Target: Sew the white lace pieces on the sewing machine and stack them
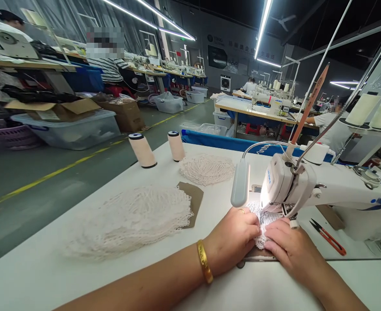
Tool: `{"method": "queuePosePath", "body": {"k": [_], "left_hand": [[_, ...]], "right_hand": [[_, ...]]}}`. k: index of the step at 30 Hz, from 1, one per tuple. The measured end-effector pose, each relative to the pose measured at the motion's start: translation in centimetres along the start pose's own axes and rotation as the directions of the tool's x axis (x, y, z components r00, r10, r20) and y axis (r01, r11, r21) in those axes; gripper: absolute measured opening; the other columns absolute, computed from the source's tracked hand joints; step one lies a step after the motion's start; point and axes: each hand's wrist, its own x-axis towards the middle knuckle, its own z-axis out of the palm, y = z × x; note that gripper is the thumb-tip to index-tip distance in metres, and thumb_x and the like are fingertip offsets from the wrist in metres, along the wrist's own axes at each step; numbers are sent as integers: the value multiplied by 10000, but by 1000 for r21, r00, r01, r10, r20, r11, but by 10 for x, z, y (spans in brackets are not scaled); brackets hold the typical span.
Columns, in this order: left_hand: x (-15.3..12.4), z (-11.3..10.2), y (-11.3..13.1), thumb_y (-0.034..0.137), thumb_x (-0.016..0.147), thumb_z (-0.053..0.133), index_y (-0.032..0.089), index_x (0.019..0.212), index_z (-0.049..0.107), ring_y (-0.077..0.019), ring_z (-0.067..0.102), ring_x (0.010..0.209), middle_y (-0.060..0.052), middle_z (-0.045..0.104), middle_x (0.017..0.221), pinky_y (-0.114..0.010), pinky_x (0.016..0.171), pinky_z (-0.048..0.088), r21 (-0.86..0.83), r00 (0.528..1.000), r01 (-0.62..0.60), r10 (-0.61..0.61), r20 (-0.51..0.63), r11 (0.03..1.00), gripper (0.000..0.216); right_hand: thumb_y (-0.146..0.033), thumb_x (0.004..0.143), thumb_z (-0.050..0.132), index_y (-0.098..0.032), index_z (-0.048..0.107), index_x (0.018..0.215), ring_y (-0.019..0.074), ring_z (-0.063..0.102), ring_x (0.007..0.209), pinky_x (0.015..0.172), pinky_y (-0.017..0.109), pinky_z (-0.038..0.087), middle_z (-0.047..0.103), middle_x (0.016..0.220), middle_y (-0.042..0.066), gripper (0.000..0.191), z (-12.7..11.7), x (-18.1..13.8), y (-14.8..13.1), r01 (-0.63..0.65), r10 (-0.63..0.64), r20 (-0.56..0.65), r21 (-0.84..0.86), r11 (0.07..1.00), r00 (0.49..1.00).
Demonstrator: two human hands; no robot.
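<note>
A small piece of white lace (264, 219) lies under the head of a white sewing machine (290, 183). My left hand (234, 236), with a gold bangle on the wrist and a ring on one finger, rests on the lace's left side, fingers curled and pressing it down. From the right, my right hand (289, 249) lies on the lace with its fingers flat and together, fingertips close to the needle area. The two hands nearly touch over the lace.
A large stack of white lace pieces (128, 220) on brown card and a smaller stack (207, 168) lie to the left. Two thread cones (142, 150) stand at the table's far edge. Red-handled snips (328, 236) lie right of the machine. Other people sit at distant stations.
</note>
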Motion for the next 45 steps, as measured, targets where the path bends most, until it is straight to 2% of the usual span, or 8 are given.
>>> {"method": "queuePosePath", "body": {"k": [1, 4, 9, 13, 17, 24, 37, 45], "left_hand": [[0, 0, 0, 31, 875, 588, 207, 846, 747, -201, 628, 808, -24, 724, 865, -352, 807, 459, -10, 1000, 3, -3, 3, 1000, 239], [2, -1, 0, 67, 929, 557, 195, 844, 710, -191, 616, 795, -26, 699, 858, -320, 768, 467, -105, 999, 42, -39, 34, 994, 217], [11, -7, 0, 185, 1005, 523, 195, 890, 695, -186, 630, 823, -21, 701, 864, -282, 763, 499, -309, 965, 253, -218, 145, 917, 206], [17, -11, -3, 319, 1052, 512, 188, 803, 679, -181, 631, 829, -10, 685, 829, -273, 760, 512, -398, 931, 352, -274, 239, 847, 327], [15, -11, -5, 332, 1061, 518, 179, 773, 689, -173, 627, 838, -23, 658, 855, -269, 776, 516, -392, 963, 262, -213, 166, 882, 369], [-8, -10, 7, 143, 979, 661, 210, 847, 729, -185, 645, 819, -8, 753, 899, -350, 828, 441, -169, 997, -49, 57, 45, 984, 163], [-7, -7, 1, 52, 937, 613, 207, 796, 706, -173, 614, 761, 0, 744, 866, -368, 825, 421, -49, 997, -83, 83, -5, 995, 230], [-6, -8, 0, 37, 946, 597, 206, 973, 733, -208, 659, 855, -29, 756, 916, -378, 895, 463, -27, 993, -117, 117, 14, 993, 218]], "right_hand": [[-275, 1033, 663, -268, 659, 1091, 260, 611, 950, 807, 356, 513, 721, 1021, 26, 58, 0, -1, -2, -20, 20, 10, 15, 1000, 1000], [-369, 916, 820, -268, 600, 1272, 299, 642, 1020, 839, 388, 543, 726, 1152, 58, 431, 4, -1, -7, -42, 42, -30, 1, 999, 999], [-138, 1035, 429, -236, 595, 1232, 273, 678, 841, 702, 357, 486, 748, 1020, 79, 276, 23, 4, -2, -79, 31, -254, -179, 981, 967], [-181, 1086, 373, -250, 605, 1188, 234, 653, 740, 631, 322, 431, 749, 953, 48, 263, 24, 7, 1, -86, 42, -321, -125, 988, 946], [-146, 1067, 386, -256, 615, 1137, 231, 645, 817, 703, 317, 452, 729, 941, 34, 263, 15, 8, -1, -23, 3, -302, -61, 998, 953], [-39, 970, 490, -233, 622, 936, 204, 576, 823, 725, 314, 387, 672, 895, 13, 237, -1, -5, -7, 164, -168, -52, -70, 984, 984], [6, 962, 512, -229, 649, 1013, 212, 566, 851, 717, 329, 363, 696, 961, 20, 277, 4, -4, -3, 110, -116, -64, -78, 991, 991], [29, 938, 476, -229, 665, 1092, 226, 599, 867, 706, 336, 414, 706, 994, 45, 355, 8, -4, 1, 102, -110, -73, -114, 988, 991]]}}
